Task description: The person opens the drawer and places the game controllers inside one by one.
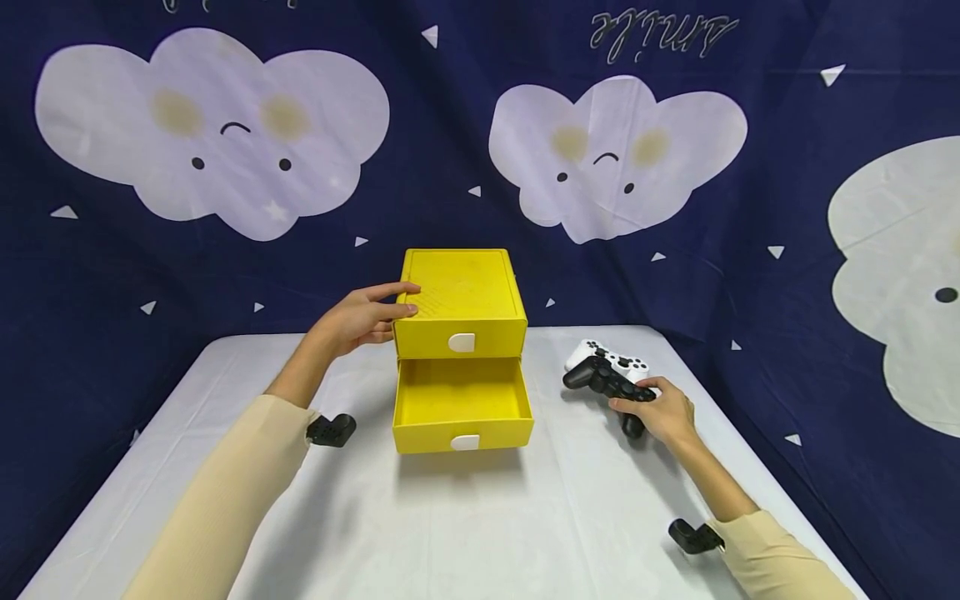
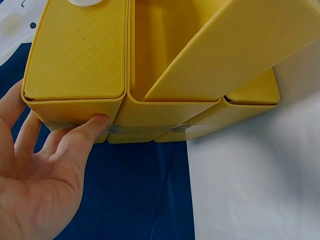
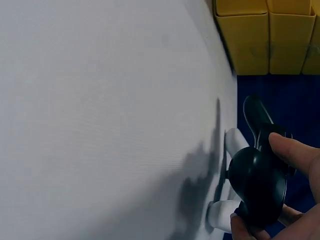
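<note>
A yellow drawer cabinet (image 1: 461, 283) stands upright near the back of the table, its middle drawer (image 1: 463, 437) pulled out and its top drawer (image 1: 427, 340) closed. On the cabinet's left top edge rests my left hand (image 1: 356, 321), fingers stretched over the top; in the left wrist view the thumb (image 2: 95, 127) presses its side. My right hand (image 1: 663, 411) grips a black game controller (image 1: 603, 380), tilted and raised off the table at the right. Partly hidden behind it, a white game controller (image 1: 596, 352) lies on the table.
The white-covered table (image 1: 330, 517) extends in front of the cabinet and to both sides. A dark blue cloth (image 1: 442, 167) with clouds hangs right behind it and down the sides. A lower closed drawer (image 2: 257, 90) shows beneath the pulled-out one.
</note>
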Demonstrator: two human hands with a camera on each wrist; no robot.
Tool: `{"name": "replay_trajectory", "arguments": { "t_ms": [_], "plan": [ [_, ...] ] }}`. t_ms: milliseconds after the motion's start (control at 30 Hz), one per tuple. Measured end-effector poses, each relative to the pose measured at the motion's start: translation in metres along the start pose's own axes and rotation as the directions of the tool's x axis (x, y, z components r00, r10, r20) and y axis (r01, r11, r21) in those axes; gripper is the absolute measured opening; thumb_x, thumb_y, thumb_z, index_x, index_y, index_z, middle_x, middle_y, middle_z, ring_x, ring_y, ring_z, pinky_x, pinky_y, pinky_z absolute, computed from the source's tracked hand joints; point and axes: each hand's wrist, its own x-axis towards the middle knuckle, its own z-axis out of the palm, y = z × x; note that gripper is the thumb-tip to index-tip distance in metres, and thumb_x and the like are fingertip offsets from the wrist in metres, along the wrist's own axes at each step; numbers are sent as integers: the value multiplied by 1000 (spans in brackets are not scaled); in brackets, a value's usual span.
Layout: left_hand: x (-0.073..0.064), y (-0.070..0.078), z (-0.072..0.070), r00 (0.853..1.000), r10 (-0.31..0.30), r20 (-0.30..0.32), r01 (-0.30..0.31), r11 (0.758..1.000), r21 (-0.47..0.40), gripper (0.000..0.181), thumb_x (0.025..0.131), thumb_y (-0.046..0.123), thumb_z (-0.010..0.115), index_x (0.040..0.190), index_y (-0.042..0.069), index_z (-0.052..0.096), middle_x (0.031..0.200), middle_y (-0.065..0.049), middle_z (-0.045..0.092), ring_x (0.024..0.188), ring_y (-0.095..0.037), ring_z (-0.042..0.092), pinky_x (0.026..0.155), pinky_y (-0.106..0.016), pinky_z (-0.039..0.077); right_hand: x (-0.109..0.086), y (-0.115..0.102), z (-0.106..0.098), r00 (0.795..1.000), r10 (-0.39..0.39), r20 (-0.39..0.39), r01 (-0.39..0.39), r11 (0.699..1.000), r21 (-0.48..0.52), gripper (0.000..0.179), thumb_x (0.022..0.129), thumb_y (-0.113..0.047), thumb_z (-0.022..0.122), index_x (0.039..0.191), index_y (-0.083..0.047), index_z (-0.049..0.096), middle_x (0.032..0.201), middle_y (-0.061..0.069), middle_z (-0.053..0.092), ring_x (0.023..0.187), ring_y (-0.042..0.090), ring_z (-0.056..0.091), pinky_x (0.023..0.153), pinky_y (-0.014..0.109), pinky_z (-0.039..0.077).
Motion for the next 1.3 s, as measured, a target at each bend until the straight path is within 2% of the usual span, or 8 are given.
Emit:
{"name": "replay_trajectory", "arguments": {
  "t_ms": [133, 467, 667, 867, 1000, 1233, 1300],
  "plan": [
    [0, 0, -1, 1000, -3, -1, 3, 1000, 2, 54, 100, 26, 67, 150, 26, 50, 144, -9, 54, 90, -16, 61, 73, -21, 50, 0, -9, -6, 1000, -20, 9, 20, 1000, -4, 76, 71, -52, 89, 126, -6, 63, 121, 26, 68, 116, 42, 54, 93, 50, 43],
    [0, 0, -2, 1000, -7, -1, 7, 1000, 4, 54, 99, 26, 68, 150, 26, 50, 146, -8, 53, 93, -17, 62, 76, -22, 52, -3, -41, -25, 995, -65, 76, 67, 997, -23, 82, 70, -57, 88, 132, -11, 62, 131, 26, 63, 117, 38, 56, 91, 45, 45],
    [0, 0, -2, 1000, -5, 1, 5, 1000, 10, 55, 99, 26, 68, 151, 25, 49, 148, -9, 52, 98, -17, 65, 81, -23, 56, -6, -60, -36, 987, -102, 121, 107, 994, -33, 81, 67, -57, 90, 129, -12, 64, 122, 22, 67, 112, 34, 56, 85, 38, 43],
    [0, 2, 0, 1000, -6, 7, 6, 1000, 4, 54, 100, 26, 67, 151, 26, 50, 141, -9, 55, 87, -15, 60, 71, -21, 49, -10, -76, -47, 977, -138, 164, 151, 986, -73, 78, 67, -57, 89, 128, -13, 65, 119, 18, 67, 108, 36, 54, 80, 39, 43],
    [0, 2, 0, 1000, -9, 13, 9, 1000, 0, 54, 100, 26, 67, 151, 26, 49, 139, -9, 56, 85, -15, 58, 69, -21, 47, -14, -87, -54, 967, -154, 204, 174, 981, -82, 75, 67, -57, 90, 126, -15, 66, 110, 14, 69, 99, 32, 57, 73, 34, 42],
    [1, 1, -2, 1000, -7, 8, 7, 1000, 8, 55, 99, 26, 68, 151, 26, 49, 143, -9, 55, 92, -15, 63, 77, -22, 54, -23, -110, -63, 939, -198, 282, 223, 973, -58, 72, 68, -52, 91, 127, -18, 65, 89, 8, 71, 79, 22, 62, 65, 33, 44],
    [0, 1, -2, 1000, -7, 8, 6, 1000, 6, 55, 99, 26, 68, 151, 26, 49, 144, -9, 55, 94, -16, 64, 79, -22, 54, -25, -116, -64, 931, -201, 306, 224, 974, -40, 73, 68, -50, 91, 127, -18, 64, 88, 8, 70, 77, 21, 62, 65, 33, 46]
  ]
}}
